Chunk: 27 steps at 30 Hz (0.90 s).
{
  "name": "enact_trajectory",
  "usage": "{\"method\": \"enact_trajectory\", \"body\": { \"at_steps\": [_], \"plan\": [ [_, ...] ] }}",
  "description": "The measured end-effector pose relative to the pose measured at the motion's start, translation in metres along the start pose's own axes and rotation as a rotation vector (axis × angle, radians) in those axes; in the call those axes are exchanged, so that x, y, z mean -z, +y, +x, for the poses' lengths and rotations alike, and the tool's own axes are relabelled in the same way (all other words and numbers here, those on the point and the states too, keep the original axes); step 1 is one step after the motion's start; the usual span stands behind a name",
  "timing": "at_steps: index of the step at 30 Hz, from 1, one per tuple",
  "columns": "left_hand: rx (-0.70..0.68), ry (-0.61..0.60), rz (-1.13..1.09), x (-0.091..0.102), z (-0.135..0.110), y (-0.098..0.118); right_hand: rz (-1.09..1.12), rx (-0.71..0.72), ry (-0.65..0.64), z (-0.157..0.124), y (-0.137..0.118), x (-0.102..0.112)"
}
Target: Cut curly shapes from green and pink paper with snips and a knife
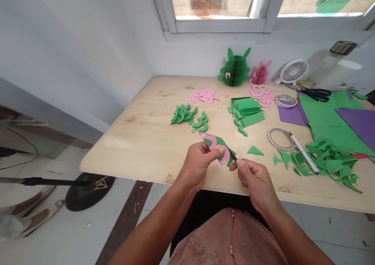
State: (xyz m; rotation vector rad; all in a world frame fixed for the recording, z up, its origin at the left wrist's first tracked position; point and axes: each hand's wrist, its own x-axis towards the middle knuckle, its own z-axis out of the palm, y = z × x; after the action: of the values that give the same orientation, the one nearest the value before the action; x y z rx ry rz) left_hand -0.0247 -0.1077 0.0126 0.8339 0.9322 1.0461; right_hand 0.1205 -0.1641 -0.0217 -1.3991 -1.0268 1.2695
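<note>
My left hand (197, 164) is closed on a folded piece of green paper (220, 141) with a curvy pink paper template (212, 141) lying over it, the thumb pressing on top. In my right hand (254, 178) are scissors (233, 155); only their dark blades show, at the right edge of the green paper, and the fingers hide the handles. Beyond my left hand lie a pile of curvy green paper cutouts (182, 114) and a smaller group of green cutouts (201, 123). Folded green paper strips (247, 108) are stacked farther right.
Green scraps (331, 159), a white pen (304, 153), tape rolls (280, 139) and black-handled scissors (316, 94) lie to the right. Pink cutouts (203, 96), a green paper rabbit (236, 70), a pink paper figure (260, 73), a fan (293, 71) and a bottle (328, 64) are toward the wall.
</note>
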Motion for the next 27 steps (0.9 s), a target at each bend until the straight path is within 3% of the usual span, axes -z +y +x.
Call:
{"method": "enact_trajectory", "body": {
  "at_steps": [27],
  "plan": [
    [0.003, -0.099, 0.074, 0.0010, -0.0002, 0.0106, -0.002, 0.011, -0.005, -0.0013, -0.0036, 0.0025]
  ]
}}
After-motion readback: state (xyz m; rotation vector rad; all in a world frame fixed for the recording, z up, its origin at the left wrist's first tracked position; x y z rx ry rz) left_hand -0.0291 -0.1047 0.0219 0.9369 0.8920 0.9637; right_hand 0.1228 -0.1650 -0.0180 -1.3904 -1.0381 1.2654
